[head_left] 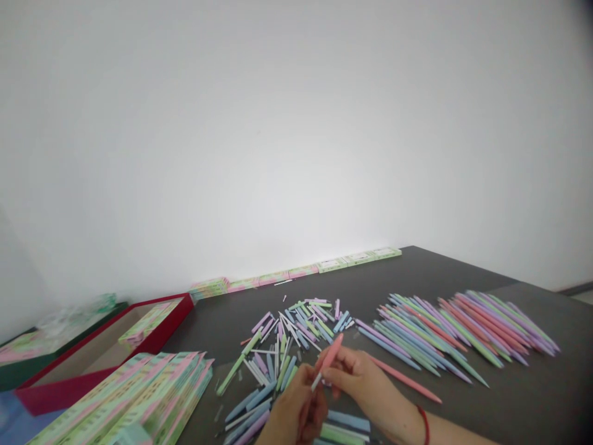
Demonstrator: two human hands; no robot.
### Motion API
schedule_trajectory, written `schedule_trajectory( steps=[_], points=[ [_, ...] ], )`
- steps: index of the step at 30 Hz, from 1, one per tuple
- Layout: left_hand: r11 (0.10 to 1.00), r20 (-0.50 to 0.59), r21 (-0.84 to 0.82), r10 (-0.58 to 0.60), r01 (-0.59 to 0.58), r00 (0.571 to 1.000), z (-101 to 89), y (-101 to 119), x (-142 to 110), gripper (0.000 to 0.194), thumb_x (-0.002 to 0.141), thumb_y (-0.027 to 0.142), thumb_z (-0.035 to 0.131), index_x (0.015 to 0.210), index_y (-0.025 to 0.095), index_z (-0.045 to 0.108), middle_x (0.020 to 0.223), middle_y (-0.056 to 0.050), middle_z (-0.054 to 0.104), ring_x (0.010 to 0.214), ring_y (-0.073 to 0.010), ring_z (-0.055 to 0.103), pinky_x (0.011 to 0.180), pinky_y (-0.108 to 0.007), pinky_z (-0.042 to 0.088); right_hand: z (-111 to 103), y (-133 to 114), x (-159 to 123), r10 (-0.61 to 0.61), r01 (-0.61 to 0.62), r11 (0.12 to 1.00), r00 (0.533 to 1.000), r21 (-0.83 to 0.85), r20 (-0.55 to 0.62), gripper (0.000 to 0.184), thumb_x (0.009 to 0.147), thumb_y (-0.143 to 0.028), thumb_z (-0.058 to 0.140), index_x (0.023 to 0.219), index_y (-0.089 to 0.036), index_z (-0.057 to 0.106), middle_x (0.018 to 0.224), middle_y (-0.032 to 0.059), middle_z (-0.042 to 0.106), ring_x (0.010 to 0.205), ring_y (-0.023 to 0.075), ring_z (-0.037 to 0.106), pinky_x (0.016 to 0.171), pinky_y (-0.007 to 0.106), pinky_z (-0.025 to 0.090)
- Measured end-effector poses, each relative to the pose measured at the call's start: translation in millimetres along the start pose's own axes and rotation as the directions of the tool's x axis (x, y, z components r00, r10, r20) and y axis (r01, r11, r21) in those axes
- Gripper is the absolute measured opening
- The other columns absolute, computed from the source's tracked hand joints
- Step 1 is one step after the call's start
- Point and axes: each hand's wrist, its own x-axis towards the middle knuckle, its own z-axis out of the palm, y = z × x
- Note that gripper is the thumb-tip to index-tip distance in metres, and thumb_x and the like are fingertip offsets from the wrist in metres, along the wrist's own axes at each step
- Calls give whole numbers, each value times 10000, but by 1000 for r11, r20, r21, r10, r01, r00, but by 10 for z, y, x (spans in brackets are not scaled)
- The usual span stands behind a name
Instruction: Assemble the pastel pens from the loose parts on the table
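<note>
- The right hand [354, 375] comes in from the lower right, a red string bracelet [424, 424] on its wrist; its thumb and fingers pinch a pastel pink plastic pen [330, 357] near the middle, with the tip angled up and away
- The left hand [296, 413] is curled and closed at the pen's lower end, where a thin white section [315, 382] shows; exactly how its fingers grip that section is hidden
- The pen sits between the two hands, just above the dark tabletop [417, 272] and clear of it
- The pen looks light, stiff and slim, and its smooth surface may slip in the fingers; the barrel's middle seems the surest place to pinch, while the thin white section looks the more delicate part
- A loose heap of pastel pen parts [291, 343] lies just beyond the hands, and a long pink pen barrel [405, 379] lies just beside the right hand
- Farther right, lilac, blue, green and coral pens [458, 327] lie fanned in overlapping rows
- At the left stand a stack of pink-and-green printed cards [134, 395] and a red box [106, 352]; more cards [296, 272] line the table's far edge against a white wall [296, 136]
</note>
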Motion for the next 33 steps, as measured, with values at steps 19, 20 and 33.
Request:
schedule_trajectory(
  steps=[19, 20, 33],
  points=[
    [558, -63, 828, 172, -44, 983, -216, -22, -29, 123, 888, 250, 315, 773, 241, 356, 663, 25, 462, 615, -164, 438, 577, -273, 290, -333, 101, 79, 108, -99, 990, 990, -96, 95, 375, 750, -528, 591, 717, -168, 492, 575, -30, 538, 446, 85, 448, 424, 210, 365],
    [567, -60, 822, 178, -53, 982, -240, -63, -11, 123, 887, 250, 314, 770, 242, 350, 653, 30, 457, 607, -161, 432, 573, -271, 290, -334, 105, 80, 108, -98, 989, 990, -108, 88, 383, 751, -535, 585, 694, -169, 488, 557, -34, 529, 440, 83, 442, 421, 208, 361],
    [817, -57, 559, 203, -137, 977, -256, -227, 66, 278, 881, 495, 350, 760, 245, 328, 546, 83, 403, 477, -107, 319, 486, -244, 251, -344, 36, 174, 92, -71, 976, 991, -205, 96, 289, 803, -409, 557, 943, -163, 503, 593, -58, 536, 397, 65, 419, 391, 191, 333]
  ],
)
